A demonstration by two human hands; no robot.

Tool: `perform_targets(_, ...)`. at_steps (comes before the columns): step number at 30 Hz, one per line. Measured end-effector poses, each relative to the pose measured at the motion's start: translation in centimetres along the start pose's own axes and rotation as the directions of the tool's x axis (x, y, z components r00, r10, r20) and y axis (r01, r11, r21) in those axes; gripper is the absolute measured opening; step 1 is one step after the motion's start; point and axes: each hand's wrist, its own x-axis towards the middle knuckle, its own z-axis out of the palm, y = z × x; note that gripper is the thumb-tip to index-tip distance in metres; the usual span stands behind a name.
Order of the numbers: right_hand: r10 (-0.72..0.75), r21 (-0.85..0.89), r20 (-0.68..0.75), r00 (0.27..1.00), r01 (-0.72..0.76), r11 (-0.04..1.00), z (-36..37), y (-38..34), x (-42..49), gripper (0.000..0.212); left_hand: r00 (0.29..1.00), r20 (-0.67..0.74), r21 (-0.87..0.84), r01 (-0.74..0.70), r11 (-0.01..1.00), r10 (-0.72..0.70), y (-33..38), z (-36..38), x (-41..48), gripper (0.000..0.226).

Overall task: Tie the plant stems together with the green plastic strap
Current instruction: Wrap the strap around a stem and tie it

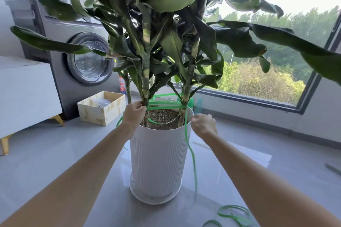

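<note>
Green plastic strap is thin, flat and shiny, like a bright green ribbon. It goes round the plant stems a few times, low down, just above the brown soil. The bands run side by side from the left stem to the right stem. One loose loop of it sits behind the stems. A long end hangs down the right side of the tall white pot and lands on the grey floor, where more strap lies in loose curls near the bottom edge of the view. Another bit curves out behind the left wrist.

The left hand has its fingers wrapped round the left stem, right where the strap goes round it. The right hand is curled up by the pot's rim, just beside the hanging end. I cannot tell if it is pinching the strap.

The stems are stripy, pale and dark green, with big dark leaves on top. The pot stands on a white saucer. Behind it are a grey washing machine, a small open box and a big window with trees outside.
</note>
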Motion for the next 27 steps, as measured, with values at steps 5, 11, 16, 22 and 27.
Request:
perform_targets(5, -0.123, 0.543, 0.119, 0.985, 0.039, 0.839, -0.1, -2.0, 1.2, 0.046, 1.0, 0.002, 0.004, -0.031, 1.0, 0.031, -0.9, -0.1, 0.6, 0.021)
perform_targets(11, -0.195, 0.592, 0.142, 0.97, 0.074, 0.803, 1.0, -1.7, 2.2, 0.039, 0.996, 0.053, 0.028, -0.073, 0.997, 0.072, -1.6, -0.6, 1.3, 0.02)
perform_targets(16, -0.309, 0.566, 0.11, 0.945, 0.197, 0.801, 0.7, -0.8, 2.9, 0.016, 0.984, 0.042, 0.105, -0.177, 0.979, 0.173, -2.6, -0.9, 1.6, 0.024)
perform_targets(22, -0.235, 0.481, -0.062, 0.97, 0.236, 0.845, 0.1, -1.1, 2.9, 0.028, 0.977, 0.036, 0.116, -0.213, 0.97, 0.21, -2.7, -0.9, 1.6, 0.024)
perform_targets(27, -0.236, 0.431, -0.144, 0.961, 0.276, 0.859, 0.1, -1.8, 3.5, 0.025, 0.976, 0.029, 0.126, -0.22, 0.967, 0.218, -2.8, -0.8, 1.6, 0.024)
